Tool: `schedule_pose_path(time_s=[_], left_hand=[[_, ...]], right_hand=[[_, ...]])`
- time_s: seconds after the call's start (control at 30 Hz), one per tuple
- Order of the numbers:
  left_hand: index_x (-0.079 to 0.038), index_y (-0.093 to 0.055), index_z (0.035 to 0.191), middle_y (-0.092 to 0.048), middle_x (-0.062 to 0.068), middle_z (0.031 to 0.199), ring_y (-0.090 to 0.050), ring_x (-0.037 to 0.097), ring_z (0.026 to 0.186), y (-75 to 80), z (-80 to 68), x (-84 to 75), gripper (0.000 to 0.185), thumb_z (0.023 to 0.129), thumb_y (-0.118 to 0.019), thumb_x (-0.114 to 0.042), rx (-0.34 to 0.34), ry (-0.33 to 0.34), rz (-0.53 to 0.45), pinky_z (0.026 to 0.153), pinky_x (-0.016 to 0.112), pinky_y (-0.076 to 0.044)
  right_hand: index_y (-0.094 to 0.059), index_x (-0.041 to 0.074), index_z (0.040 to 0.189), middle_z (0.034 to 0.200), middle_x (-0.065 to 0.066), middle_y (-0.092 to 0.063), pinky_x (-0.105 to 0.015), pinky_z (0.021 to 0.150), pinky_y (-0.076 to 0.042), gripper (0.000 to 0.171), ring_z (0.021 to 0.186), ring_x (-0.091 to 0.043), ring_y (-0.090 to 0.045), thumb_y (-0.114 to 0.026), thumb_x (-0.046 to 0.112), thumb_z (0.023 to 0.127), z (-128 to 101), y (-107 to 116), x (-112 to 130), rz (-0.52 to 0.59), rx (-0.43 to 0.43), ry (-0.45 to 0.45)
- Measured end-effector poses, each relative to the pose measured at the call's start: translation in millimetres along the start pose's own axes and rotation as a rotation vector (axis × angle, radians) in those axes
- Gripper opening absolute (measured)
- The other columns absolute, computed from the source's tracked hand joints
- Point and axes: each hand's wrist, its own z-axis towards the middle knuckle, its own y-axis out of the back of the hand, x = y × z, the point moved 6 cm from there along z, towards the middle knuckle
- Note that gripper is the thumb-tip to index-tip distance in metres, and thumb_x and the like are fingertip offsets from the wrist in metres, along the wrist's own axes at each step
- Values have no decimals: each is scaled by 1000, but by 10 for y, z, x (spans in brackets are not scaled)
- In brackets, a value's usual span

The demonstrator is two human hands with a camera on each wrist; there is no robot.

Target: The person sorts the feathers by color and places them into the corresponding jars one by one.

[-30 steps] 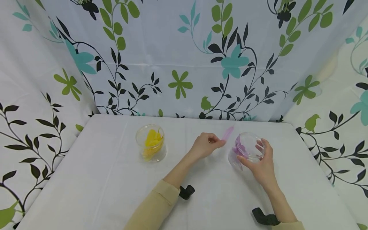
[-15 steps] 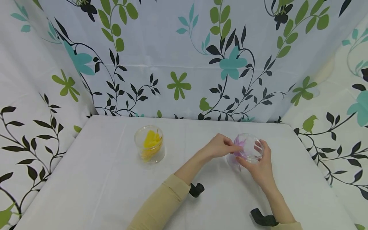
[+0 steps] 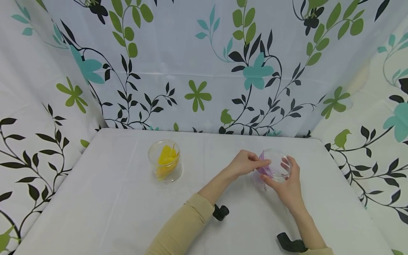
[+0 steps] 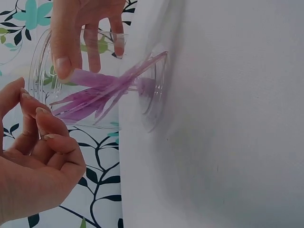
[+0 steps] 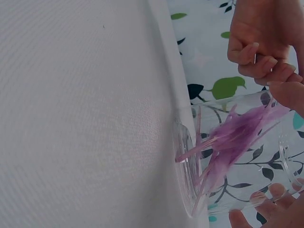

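My right hand (image 3: 288, 186) grips a clear glass jar (image 3: 277, 150) from its right side, thumb in front and fingers behind. The jar is tilted, its mouth toward me. Several slim, translucent purple plastic utensils (image 4: 95, 95) fan out inside, narrow ends toward the base. At the jar's rim, my left hand (image 3: 245, 163) has thumb and forefinger pinched together on the end of one purple utensil, which is mostly hidden by the fingers. Its other fingers are curled in. To the left, a second glass jar (image 3: 173, 176) holds several yellow plastic pieces (image 3: 167, 156).
Both jars are on a white-covered table (image 3: 127, 212). A patterned curtain (image 3: 172, 42) with leaves and flowers hangs behind and at both sides. Dark camera mounts (image 3: 290, 243) stick out from the wrists.
My left hand has moved right, bringing a pale purple utensil from beside the jar to its mouth and in over the rim. The right hand keeps its grip on the jar.
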Motion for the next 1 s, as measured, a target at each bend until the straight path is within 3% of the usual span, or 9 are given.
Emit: schedule_pose_path(time_s=[0.27, 0.53, 0.77, 1.0], left_hand=[[-18, -73, 79, -66, -10, 84, -55, 8, 84, 98, -61, 72, 33, 85, -75, -50, -22, -79, -11, 73, 28, -45], [-18, -72, 104, -70, -6, 102, -63, 12, 98, 539, -227, 180, 35, 91, -68, -50, -132, -180, 14, 83, 31, -53], [-20, -62, 130, -65, 3, 128, -60, 23, 119, 971, -416, 427, 41, 97, -62, -44, -282, -154, -28, 99, 41, -51], [-18, -55, 139, -56, 9, 141, -53, 29, 129, 1226, -588, 638, 47, 98, -61, -40, -435, -127, 163, 107, 47, -45]], right_hand=[[-12, 13, 157, 157, -18, -29, -67, 108, -31, 105, 143, -40, -33, -84, 25, 81, -24, -41, 6, 1, 2, -7], [-10, 14, 157, 158, -16, -32, -65, 111, -29, 110, 145, -38, -31, -86, 27, 79, -19, -22, 49, -16, -3, -13], [-5, 22, 159, 163, -16, -24, -68, 111, -29, 115, 144, -46, -29, -86, 32, 78, -24, 45, 93, -61, 8, -61], [-7, 18, 160, 163, -16, -21, -68, 113, -25, 113, 147, -42, -26, -85, 22, 79, -25, 71, 157, -49, -30, -25]])
